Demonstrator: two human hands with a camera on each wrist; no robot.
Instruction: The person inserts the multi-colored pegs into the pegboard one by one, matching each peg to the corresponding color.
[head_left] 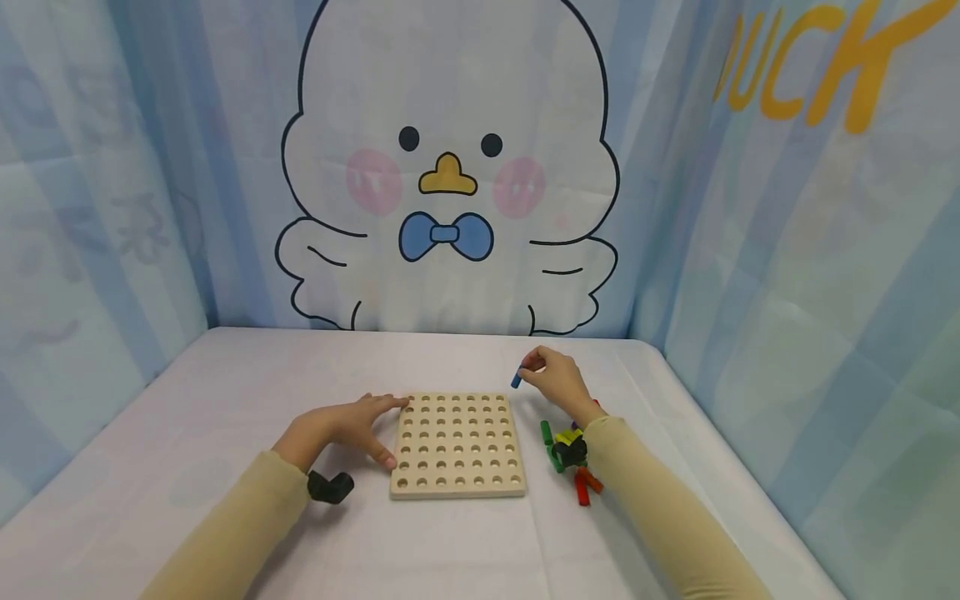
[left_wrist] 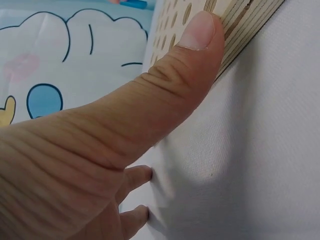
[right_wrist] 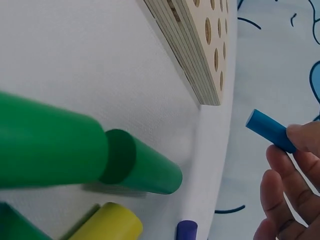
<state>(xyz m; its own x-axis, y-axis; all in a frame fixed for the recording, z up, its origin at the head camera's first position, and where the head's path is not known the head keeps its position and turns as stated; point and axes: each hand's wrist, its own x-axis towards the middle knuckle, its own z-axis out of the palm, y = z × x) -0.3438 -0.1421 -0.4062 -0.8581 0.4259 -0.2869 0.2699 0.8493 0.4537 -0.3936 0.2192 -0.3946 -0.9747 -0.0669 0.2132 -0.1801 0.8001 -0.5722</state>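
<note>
A pale wooden board (head_left: 459, 446) with rows of round holes lies flat on the table. My left hand (head_left: 348, 425) rests at its left side, thumb (left_wrist: 200, 35) on the near part of that edge and a finger at the far left corner. Its fingers are spread and fairly straight. Beyond the board's far right corner, my right hand (head_left: 555, 379) pinches a blue peg (right_wrist: 270, 130) between thumb and fingertips, above the table. The peg slants, its free end pointing down. All the holes in view hold no peg.
Right of the board lies a loose pile of pegs: green pegs (head_left: 546, 432), yellow pegs (head_left: 567, 437), red pegs (head_left: 582, 487) and a purple peg (right_wrist: 187, 231). My right forearm (head_left: 660, 508) partly covers the pile. A curtain with a duck drawing (head_left: 446, 283) hangs behind the table.
</note>
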